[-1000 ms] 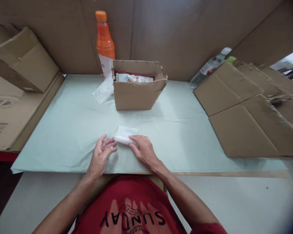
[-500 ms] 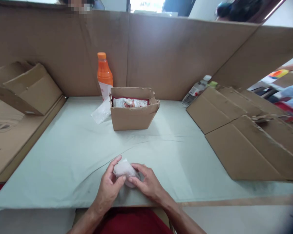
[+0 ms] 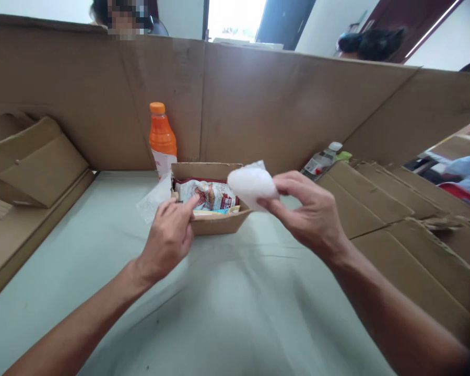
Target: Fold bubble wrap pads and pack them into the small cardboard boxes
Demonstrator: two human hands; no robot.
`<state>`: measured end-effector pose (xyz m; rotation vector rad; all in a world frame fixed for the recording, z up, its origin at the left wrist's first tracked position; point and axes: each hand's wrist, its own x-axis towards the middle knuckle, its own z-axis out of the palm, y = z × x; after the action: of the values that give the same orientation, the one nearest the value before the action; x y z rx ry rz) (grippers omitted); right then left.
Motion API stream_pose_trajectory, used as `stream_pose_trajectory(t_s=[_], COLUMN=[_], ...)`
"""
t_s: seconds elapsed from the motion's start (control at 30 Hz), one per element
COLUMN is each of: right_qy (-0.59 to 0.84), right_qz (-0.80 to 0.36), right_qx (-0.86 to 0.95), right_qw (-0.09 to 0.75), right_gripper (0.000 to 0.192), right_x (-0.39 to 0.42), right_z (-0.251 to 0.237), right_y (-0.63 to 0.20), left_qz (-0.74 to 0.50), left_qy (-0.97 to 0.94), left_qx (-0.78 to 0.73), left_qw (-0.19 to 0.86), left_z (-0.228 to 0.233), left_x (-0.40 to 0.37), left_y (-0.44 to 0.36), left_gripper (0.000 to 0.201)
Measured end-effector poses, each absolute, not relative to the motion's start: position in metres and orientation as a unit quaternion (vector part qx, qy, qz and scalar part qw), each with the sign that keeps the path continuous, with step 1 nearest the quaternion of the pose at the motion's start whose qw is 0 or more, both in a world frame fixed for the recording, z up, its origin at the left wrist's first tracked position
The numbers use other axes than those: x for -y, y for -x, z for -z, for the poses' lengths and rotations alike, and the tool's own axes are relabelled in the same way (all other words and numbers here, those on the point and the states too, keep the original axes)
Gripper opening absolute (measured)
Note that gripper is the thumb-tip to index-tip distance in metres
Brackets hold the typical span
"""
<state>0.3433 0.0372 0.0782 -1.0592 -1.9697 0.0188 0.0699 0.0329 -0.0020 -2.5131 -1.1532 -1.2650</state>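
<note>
My right hand (image 3: 309, 209) is closed on a white bubble-wrapped bundle (image 3: 253, 185), pinched between thumb and fingers. It holds the bundle in the air over the right end of a small open cardboard box (image 3: 215, 225). What the wrapping covers cannot be seen. At the box's near left corner is my left hand (image 3: 168, 230), its fingers bent at the rim and one digit reaching over the opening. Inside the box lies a white and red printed packet (image 3: 207, 194), with a blue and yellow edge of another packet (image 3: 219, 211) in front of it.
Behind the box stands an orange drink bottle (image 3: 163, 138). A clear plastic wrap sheet (image 3: 154, 198) lies to its left. A clear bottle (image 3: 323, 159) leans at the back right beside cardboard boxes (image 3: 407, 250). A cardboard wall (image 3: 278, 104) closes the back; people are beyond it.
Both hands have moved forward from the near table edge to the box. The bundle, held in both hands before, is now in my right hand alone. My left hand has let go of it.
</note>
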Motion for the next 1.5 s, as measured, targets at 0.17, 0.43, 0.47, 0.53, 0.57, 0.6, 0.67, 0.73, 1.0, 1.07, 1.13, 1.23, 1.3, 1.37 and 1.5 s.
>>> stream_pose_trajectory(t_s=[0.17,0.43,0.47,0.53,0.57,0.6,0.67,0.73,1.0,1.07,1.13,1.23,1.3,1.37,1.5], right_qy=[0.419,0.393,0.395,0.400,0.412,0.432,0.511,0.571,0.578,0.600,0.627,0.647,0.629,0.588,0.462], right_qz=[0.083,0.007,-0.022,-0.075,-0.086,-0.083,-0.050,-0.057,-0.271,-0.274,-0.269,-0.269,-0.285,-0.312,-0.376], right_qx=[0.897,0.910,0.911,0.913,0.906,0.887,0.795,0.714,0.680,0.654,0.633,0.609,0.616,0.640,0.708], right_qw=[0.114,-0.134,-0.117,-0.027,0.050,0.142,0.323,0.401,0.361,0.370,0.366,0.372,0.380,0.384,0.380], right_gripper=[0.009,0.027,0.025,0.024,0.024,0.025,0.024,0.021,0.064,0.057,0.054,0.057,0.059,0.059,0.066], right_x=[-0.106,-0.150,-0.150,-0.144,-0.137,-0.127,-0.102,-0.078,-0.078,-0.071,-0.048,0.009,0.043,0.062,0.047], right_z=[-0.094,-0.047,-0.052,-0.067,-0.075,-0.080,-0.078,-0.056,0.059,0.063,0.063,0.063,0.062,0.060,0.061], right_y=[-0.298,-0.233,-0.241,-0.269,-0.289,-0.310,-0.354,-0.385,-0.345,-0.352,-0.377,-0.414,-0.415,-0.391,-0.305], left_qz=[0.435,0.453,0.462,0.490,0.504,0.513,0.515,0.508,0.552,0.557,0.543,0.503,0.493,0.497,0.522], left_qy=[0.818,0.815,0.805,0.770,0.749,0.731,0.702,0.678,0.554,0.556,0.585,0.634,0.640,0.614,0.487], left_qx=[0.370,0.354,0.361,0.391,0.413,0.440,0.491,0.518,0.509,0.502,0.484,0.464,0.483,0.536,0.667], left_qw=[0.066,0.077,0.089,0.115,0.116,0.100,0.009,-0.119,-0.358,-0.358,-0.358,-0.360,-0.338,-0.298,-0.213], left_z=[0.024,0.020,0.020,0.022,0.025,0.029,0.042,0.058,0.079,0.073,0.071,0.079,0.089,0.103,0.126], left_x=[-0.017,-0.027,-0.027,-0.028,-0.028,-0.027,-0.026,-0.026,-0.050,-0.044,-0.022,0.034,0.077,0.117,0.180], left_y=[-0.071,-0.068,-0.066,-0.059,-0.054,-0.048,-0.038,-0.032,-0.080,-0.100,-0.118,-0.131,-0.121,-0.094,-0.018], left_gripper=[0.069,0.068,0.070,0.077,0.081,0.083,0.082,0.079,0.084,0.085,0.088,0.088,0.082,0.074,0.073])
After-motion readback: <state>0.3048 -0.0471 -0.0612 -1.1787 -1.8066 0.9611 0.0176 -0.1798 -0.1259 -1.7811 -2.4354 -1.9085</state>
